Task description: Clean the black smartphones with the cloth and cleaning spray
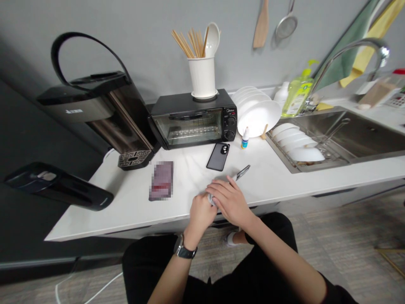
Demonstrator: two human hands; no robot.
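Note:
My left hand (202, 212) is closed at the counter's front edge, and a small pale piece (211, 199) shows at its fingers; I cannot make out what it is. My right hand (230, 202) lies across it, fingers stretched out over the left hand and the pale piece. Just beyond the right hand lies a silver utility knife or similar slim tool (243, 172), partly hidden. A dark translucent phone case (218, 156) with camera holes lies farther back. Left of my hands is a phone-shaped object (161, 181), its surface blurred out. A small white-and-blue bottle (244, 138) stands at the back.
A toaster oven (193, 126) backs the white counter (133, 211), carrying a utensil holder (202, 78). At left stand a black dispenser (123, 114) and a dark cylindrical flask (63, 188). Plates (259, 118), a soap bottle (295, 97) and a sink (363, 135) with bowls (303, 154) are right.

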